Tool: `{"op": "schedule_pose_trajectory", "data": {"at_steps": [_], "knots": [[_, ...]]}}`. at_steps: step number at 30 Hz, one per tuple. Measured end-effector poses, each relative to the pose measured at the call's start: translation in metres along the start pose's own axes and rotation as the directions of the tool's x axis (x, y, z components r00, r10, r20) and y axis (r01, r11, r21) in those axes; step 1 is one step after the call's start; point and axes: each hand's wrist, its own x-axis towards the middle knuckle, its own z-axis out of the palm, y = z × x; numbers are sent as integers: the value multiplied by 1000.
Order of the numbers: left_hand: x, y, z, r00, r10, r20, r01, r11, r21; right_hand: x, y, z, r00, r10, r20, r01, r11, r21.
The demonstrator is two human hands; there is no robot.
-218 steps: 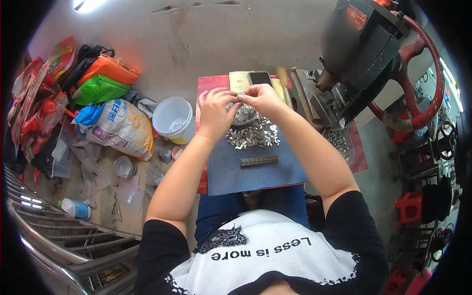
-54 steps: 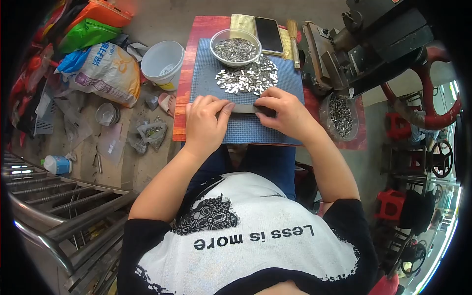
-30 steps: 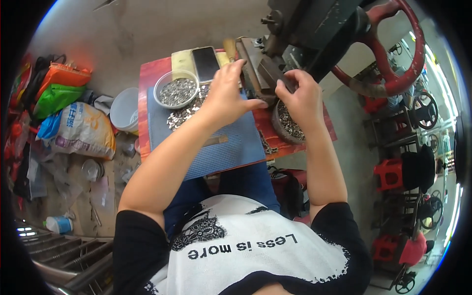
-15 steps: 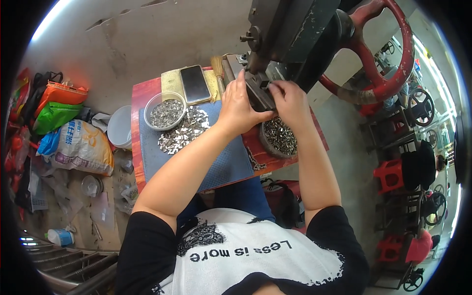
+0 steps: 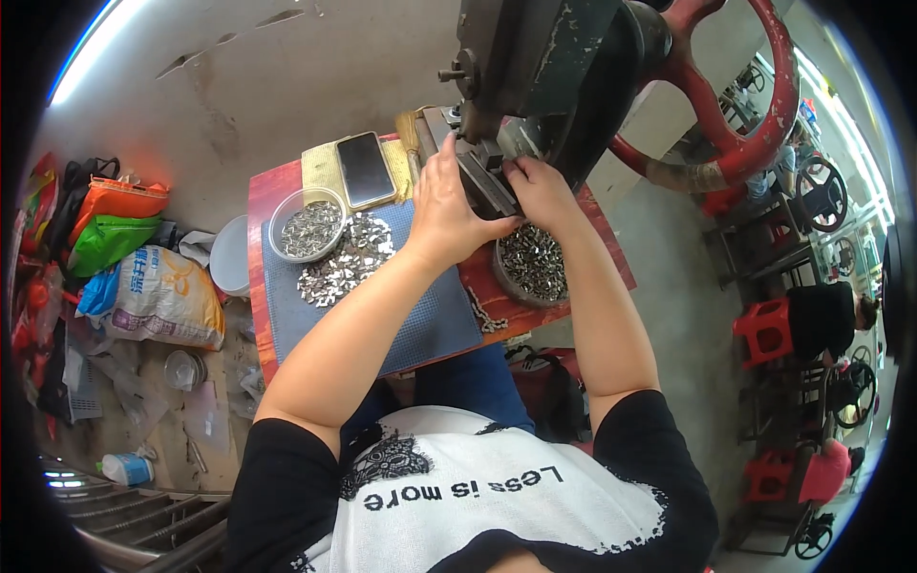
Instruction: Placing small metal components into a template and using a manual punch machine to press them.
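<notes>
My left hand [image 5: 445,208] rests along the left side of the dark metal die [image 5: 489,187] under a press [image 5: 535,72]. Its fingers are stretched forward and its thumb reaches right, across the die's near end. At the die's right side is my right hand [image 5: 544,198], fingers curled and thumb pressed close; whatever lies between the fingertips is hidden. Just below that hand sits a round tub [image 5: 531,271] of small metal parts. To the left, a clear bowl [image 5: 274,239] holds thin metal pieces, beside a loose pile of small silvery parts [image 5: 346,265] on a blue mat [image 5: 420,325].
A phone [image 5: 365,170] lies on a yellow cloth behind the bowl, near a brush [image 5: 409,134]. The press's red handwheel [image 5: 702,172] stands at upper right. Sacks and bags [image 5: 167,296] crowd the left floor. Co-workers sit on red stools [image 5: 762,332] far right.
The whole view has shifted slightly, so the press and bench appear a little further left. Both hands keep nearly the same places at the die.
</notes>
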Motion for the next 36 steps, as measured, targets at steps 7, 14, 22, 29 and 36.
{"op": "schedule_pose_trajectory", "data": {"at_steps": [7,14,22,29,36], "knots": [[-3,6,-10,999,-44,-8,44,999,-18,-50,12,-91,162,-215,-963,189,965,-184],[-1,-2,-4,997,-65,-31,63,995,-83,-24,90,-143,326,-124,-937,25,992,-122],[41,-38,-5,996,-2,85,8,997,-77,-19,13,-277,658,-19,-752,-221,951,-217],[66,-50,-2,989,-56,139,65,996,-64,5,-2,-296,683,8,-730,94,991,99],[68,-52,0,988,-23,155,39,994,-98,-7,81,-157,183,-202,-962,420,901,-109]]}}
